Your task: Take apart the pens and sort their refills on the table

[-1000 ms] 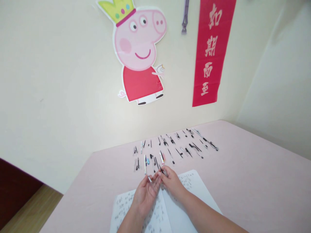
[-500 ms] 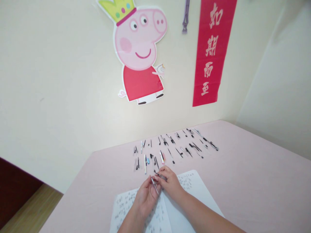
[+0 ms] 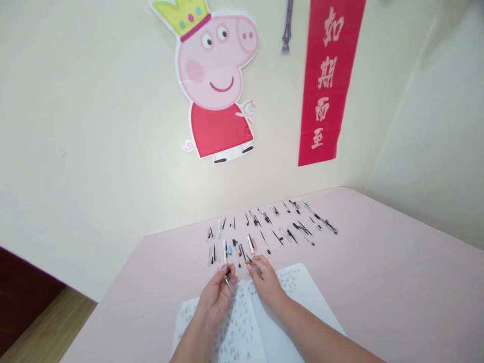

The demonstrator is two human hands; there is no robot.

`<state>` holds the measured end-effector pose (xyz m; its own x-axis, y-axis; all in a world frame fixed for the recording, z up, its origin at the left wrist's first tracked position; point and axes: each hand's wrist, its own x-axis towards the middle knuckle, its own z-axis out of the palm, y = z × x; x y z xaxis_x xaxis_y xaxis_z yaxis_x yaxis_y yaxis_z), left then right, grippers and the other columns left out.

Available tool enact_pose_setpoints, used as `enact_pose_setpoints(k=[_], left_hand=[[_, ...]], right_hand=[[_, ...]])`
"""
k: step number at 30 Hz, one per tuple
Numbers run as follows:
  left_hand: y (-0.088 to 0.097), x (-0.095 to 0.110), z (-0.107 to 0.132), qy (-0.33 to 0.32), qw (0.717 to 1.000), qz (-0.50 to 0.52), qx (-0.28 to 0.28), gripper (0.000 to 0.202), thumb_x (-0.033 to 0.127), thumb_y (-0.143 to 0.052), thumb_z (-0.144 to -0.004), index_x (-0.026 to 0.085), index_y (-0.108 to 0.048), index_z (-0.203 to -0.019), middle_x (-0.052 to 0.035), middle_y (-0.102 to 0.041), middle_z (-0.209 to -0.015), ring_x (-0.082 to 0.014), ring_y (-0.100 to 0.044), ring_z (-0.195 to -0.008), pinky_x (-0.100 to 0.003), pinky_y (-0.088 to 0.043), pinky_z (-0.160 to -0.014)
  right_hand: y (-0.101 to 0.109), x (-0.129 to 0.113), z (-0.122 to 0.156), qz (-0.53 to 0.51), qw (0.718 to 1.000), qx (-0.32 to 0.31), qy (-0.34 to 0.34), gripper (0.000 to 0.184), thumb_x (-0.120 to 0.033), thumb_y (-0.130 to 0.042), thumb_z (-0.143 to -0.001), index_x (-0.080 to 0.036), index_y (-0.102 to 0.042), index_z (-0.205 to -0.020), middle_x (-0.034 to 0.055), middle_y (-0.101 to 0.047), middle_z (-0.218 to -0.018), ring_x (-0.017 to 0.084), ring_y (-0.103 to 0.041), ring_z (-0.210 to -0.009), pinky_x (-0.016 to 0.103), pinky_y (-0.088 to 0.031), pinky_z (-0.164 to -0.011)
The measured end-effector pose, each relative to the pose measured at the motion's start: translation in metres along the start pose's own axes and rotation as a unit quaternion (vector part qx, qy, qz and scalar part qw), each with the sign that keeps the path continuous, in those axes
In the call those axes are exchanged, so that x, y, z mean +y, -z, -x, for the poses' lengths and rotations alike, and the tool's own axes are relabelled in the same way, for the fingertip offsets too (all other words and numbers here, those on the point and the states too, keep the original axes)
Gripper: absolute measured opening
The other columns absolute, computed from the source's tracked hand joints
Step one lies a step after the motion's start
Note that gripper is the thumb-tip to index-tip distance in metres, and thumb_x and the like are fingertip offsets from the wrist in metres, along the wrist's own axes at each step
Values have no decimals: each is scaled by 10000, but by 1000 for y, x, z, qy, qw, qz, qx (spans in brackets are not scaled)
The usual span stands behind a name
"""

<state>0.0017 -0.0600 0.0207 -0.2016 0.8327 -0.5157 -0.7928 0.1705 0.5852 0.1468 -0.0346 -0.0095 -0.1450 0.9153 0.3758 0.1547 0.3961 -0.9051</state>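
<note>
My left hand point(image 3: 216, 297) pinches a slim, clear pen part point(image 3: 229, 284) between thumb and fingers, above the written page. My right hand point(image 3: 266, 280) is closed on a pen piece point(image 3: 255, 266) with a thin dark tip pointing up and left; its lower portion is hidden in the fingers. A narrow gap separates the two hands. Beneath them an open notebook point(image 3: 313, 302) lies on the table, its left page covered in handwriting. Just beyond my fingertips are loose pen parts, among them a white pen barrel point(image 3: 224, 249) and a black refill point(image 3: 243, 251).
Two long rows of taken-apart pens, caps and refills stretch across the pink tabletop point(image 3: 378, 272), including a long pen point(image 3: 328, 223) at the far right. A wall stands right behind the table, bearing a pig cutout point(image 3: 221, 126) and a red banner point(image 3: 328, 101).
My left hand has moved left, away from my right hand, carrying the clear pen part. My right hand has hardly moved and keeps its pen piece.
</note>
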Motion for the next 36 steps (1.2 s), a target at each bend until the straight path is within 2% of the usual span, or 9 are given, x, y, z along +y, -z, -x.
enact_pose_setpoints(k=[2, 3, 4, 9, 14, 19, 22, 26, 36], left_hand=[[5, 20, -13, -89, 990, -104, 33, 177, -32, -479, -751, 110, -578, -711, -49, -636, -702, -90, -621, -598, -178, -537, -593], [8, 31, -20, -146, 970, -185, 57, 182, -27, -478, -746, 120, -573, -695, -39, -628, -685, -81, -612, -591, -168, -526, -598], [11, 42, -26, -208, 932, -283, 91, 183, -11, -475, -746, 134, -562, -676, -27, -621, -667, -78, -609, -590, -169, -520, -608], [27, 78, -51, -279, 848, -420, 161, 117, 46, -540, -680, 159, -569, -670, -27, -620, -659, -160, -622, -703, -293, -497, -741], [40, 79, -64, -334, 746, -543, 190, 137, 131, -534, -691, 156, -633, -782, -117, -665, -913, -272, -566, -1009, -402, -378, -929], [42, 72, -75, -352, 690, -607, 178, 281, 134, -488, -730, 130, -631, -972, -147, -612, -1127, -263, -496, -1138, -366, -312, -1005], [41, 71, -81, -347, 678, -624, 176, 319, 110, -474, -729, 114, -623, -1010, -161, -600, -1152, -258, -493, -1146, -354, -311, -1006], [41, 74, -87, -333, 683, -625, 178, 317, 98, -492, -717, 104, -617, -1008, -168, -601, -1149, -255, -489, -1154, -350, -307, -1004], [36, 78, -92, -304, 753, -554, 186, 382, 117, -473, -761, 134, -542, -1136, -151, -528, -1262, -221, -462, -1194, -334, -308, -1018]], right_hand=[[0, 3, 0, 3, 1000, 5, -7, 219, -288, -472, -846, -167, -650, -891, 66, -569, -880, 185, -553, -893, 303, -426, -837], [0, 4, -1, 4, 1000, 6, -9, 228, -293, -468, -848, -166, -651, -891, 68, -572, -879, 185, -554, -889, 303, -427, -835], [-1, 6, -1, 4, 1000, 6, -11, 235, -299, -464, -850, -165, -653, -890, 69, -575, -879, 186, -554, -886, 305, -427, -832], [-2, 7, -1, -1, 1000, 9, -19, 236, -321, -469, -848, -175, -653, -864, 65, -581, -863, 184, -551, -867, 308, -429, -824], [-2, 6, -2, -3, 1000, 11, -27, 232, -319, -463, -849, -177, -647, -857, 68, -584, -858, 190, -551, -868, 317, -424, -831], [-1, 6, -2, -7, 1000, 14, -27, 247, -339, -464, -848, -172, -645, -848, 69, -586, -848, 194, -554, -864, 314, -425, -818], [0, 7, -2, -3, 999, 12, -30, 257, -342, -461, -846, -162, -644, -850, 71, -583, -838, 196, -556, -846, 316, -426, -804], [0, 7, -3, -6, 999, 11, -32, 268, -350, -456, -848, -157, -642, -856, 76, -582, -845, 199, -553, -866, 321, -419, -821], [0, 9, -3, -12, 999, 15, -37, 253, -350, -461, -845, -171, -640, -835, 73, -583, -834, 196, -552, -841, 322, -431, -798]])
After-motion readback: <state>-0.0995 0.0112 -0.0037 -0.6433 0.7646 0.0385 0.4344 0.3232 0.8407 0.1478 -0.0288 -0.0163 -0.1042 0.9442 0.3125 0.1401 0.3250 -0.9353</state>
